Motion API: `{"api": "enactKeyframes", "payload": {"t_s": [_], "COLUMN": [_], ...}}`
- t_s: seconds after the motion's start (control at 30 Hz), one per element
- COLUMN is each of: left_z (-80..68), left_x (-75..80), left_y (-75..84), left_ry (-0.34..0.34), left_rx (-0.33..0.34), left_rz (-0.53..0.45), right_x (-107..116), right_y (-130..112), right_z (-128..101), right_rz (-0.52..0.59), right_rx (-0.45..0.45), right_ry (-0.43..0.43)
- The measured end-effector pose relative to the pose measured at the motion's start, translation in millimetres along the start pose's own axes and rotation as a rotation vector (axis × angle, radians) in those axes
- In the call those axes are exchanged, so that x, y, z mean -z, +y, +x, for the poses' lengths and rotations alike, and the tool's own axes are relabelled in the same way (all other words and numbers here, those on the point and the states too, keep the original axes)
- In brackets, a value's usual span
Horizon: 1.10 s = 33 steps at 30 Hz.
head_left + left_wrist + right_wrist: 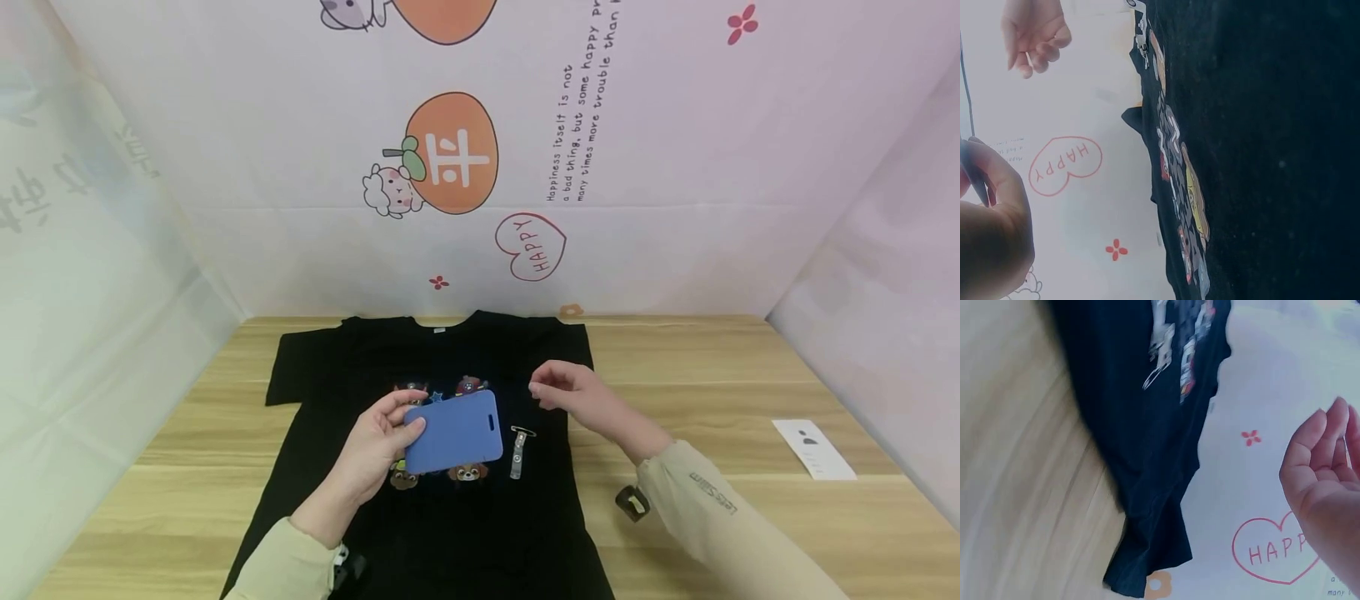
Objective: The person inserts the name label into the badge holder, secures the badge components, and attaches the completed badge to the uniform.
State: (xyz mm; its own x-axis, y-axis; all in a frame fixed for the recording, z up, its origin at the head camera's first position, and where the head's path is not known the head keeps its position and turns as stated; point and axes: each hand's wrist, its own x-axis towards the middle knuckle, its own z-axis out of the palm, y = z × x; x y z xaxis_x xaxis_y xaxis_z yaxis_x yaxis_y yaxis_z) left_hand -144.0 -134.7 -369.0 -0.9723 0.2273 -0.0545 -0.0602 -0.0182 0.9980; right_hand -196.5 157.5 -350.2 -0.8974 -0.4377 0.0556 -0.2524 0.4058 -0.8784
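My left hand (367,450) pinches a blue badge holder (453,433) by its left end, thumb on top, held over the black T-shirt (480,542). A slot shows at the holder's right end. Beside it on the shirt lies a badge strap clip (517,457) with a safety pin at its top. My right hand (573,396) hovers above the shirt's right side, fingers loosely bent with nothing between them. The right wrist view also shows this hand (1325,465) holding nothing. In the left wrist view, only the holder's dark edge appears by the left hand (997,219).
A white card (813,450) with a printed person icon lies on the wooden table (697,358) at the far right. The shirt is spread flat, with cartoon dog prints (468,472). A printed white cloth (300,208) hangs behind the table.
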Motion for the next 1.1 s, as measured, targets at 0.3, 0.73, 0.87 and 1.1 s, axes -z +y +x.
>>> {"api": "enactKeyframes", "payload": {"t_s": [0.3, 0.73, 0.87, 1.1], "left_z": [-0.1, 1.4, 2.5, 6.0], "left_x": [-6.5, -20.0, -23.2, -28.4], "left_y": [0.2, -0.4, -2.0, -4.0], "left_ry": [0.019, 0.001, -0.021, -0.05], "left_rx": [-0.022, -0.042, -0.052, -0.066], "left_rz": [0.057, 0.086, 0.093, 0.082], "right_x": [-1, -18, -21, -24], "right_y": [-9, -11, -10, -9], "right_z": [-17, -36, -39, -43], "right_rz": [0.134, 0.319, 0.334, 0.336], "right_rx": [-0.073, -0.038, -0.001, 0.022], "right_ry": [0.031, -0.024, -0.045, -0.054]}}
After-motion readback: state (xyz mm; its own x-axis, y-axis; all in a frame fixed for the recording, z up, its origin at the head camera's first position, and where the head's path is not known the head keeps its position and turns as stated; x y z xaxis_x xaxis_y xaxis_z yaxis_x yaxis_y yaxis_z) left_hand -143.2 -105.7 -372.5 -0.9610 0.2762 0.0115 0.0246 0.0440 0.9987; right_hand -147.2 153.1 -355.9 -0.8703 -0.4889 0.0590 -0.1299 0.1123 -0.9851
